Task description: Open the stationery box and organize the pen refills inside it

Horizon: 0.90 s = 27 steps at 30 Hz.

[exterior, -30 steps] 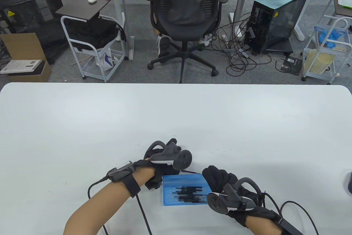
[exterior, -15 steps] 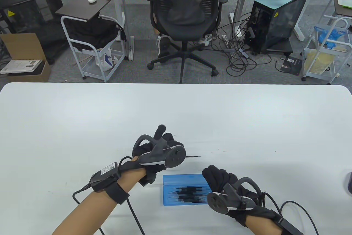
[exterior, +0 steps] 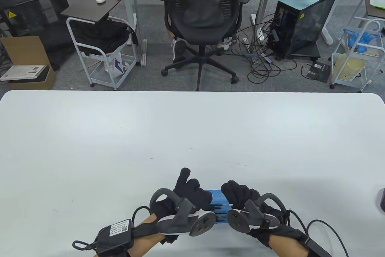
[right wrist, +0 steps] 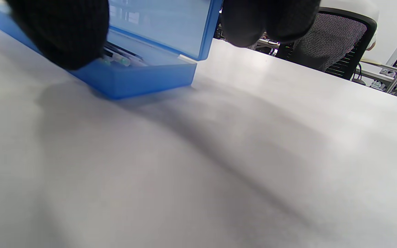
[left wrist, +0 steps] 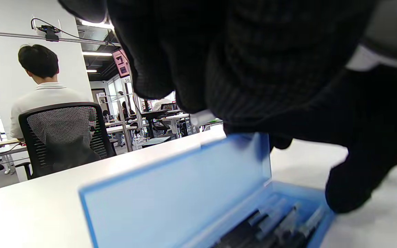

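White surface (exterior: 192, 136) carries your blue stationery box (exterior: 217, 195) at its near edge, lid raised, dark pen refills (left wrist: 274, 224) inside. Your left hand (exterior: 188, 192) fingers seem to curl over the lid; right hand (exterior: 240, 192) grips the box's right end.

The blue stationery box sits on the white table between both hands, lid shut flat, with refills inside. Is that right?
Not quite: the lid is not shut. The left wrist view shows it raised, with dark pen refills lying in the tray below. The rest holds: the blue stationery box sits on the white table between the left hand and right hand.
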Each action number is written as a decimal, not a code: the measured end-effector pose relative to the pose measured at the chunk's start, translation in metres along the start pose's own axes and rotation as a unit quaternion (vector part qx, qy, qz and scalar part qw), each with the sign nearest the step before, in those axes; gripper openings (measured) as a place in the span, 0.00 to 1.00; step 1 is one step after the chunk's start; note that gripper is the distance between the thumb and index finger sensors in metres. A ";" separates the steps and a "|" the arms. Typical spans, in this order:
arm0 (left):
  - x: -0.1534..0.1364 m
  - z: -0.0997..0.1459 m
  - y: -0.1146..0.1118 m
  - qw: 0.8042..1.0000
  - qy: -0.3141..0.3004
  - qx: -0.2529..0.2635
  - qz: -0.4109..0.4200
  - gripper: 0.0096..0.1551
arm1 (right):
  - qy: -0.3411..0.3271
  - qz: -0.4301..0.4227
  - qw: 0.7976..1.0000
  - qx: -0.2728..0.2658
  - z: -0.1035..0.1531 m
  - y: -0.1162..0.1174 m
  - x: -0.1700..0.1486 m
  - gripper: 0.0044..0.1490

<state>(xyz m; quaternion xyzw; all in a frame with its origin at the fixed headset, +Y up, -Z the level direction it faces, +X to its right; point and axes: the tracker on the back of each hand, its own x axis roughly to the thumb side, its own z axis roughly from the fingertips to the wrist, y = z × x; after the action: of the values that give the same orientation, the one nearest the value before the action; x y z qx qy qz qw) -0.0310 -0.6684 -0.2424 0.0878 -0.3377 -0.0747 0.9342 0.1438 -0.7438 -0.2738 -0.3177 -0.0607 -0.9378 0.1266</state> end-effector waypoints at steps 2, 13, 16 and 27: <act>0.008 0.000 -0.013 1.000 -0.003 -0.011 0.001 0.33 | 0.000 -0.002 1.000 0.000 0.000 0.000 0.000 0.77; 0.031 -0.003 -0.056 0.996 -0.011 -0.015 -0.083 0.32 | 0.003 -0.003 1.000 -0.004 -0.001 0.000 -0.001 0.77; 0.035 -0.004 -0.061 0.995 -0.012 -0.018 -0.101 0.32 | 0.003 -0.002 1.000 -0.004 -0.001 0.000 -0.001 0.77; 0.016 0.004 -0.044 1.000 -0.012 0.002 0.012 0.28 | 0.007 0.000 1.000 -0.011 0.000 -0.003 0.000 0.74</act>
<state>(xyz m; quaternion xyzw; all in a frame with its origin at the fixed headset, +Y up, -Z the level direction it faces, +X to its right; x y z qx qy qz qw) -0.0256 -0.7145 -0.2388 0.0841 -0.3504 -0.0636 0.9306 0.1434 -0.7407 -0.2740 -0.3127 -0.0493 -0.9405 0.1234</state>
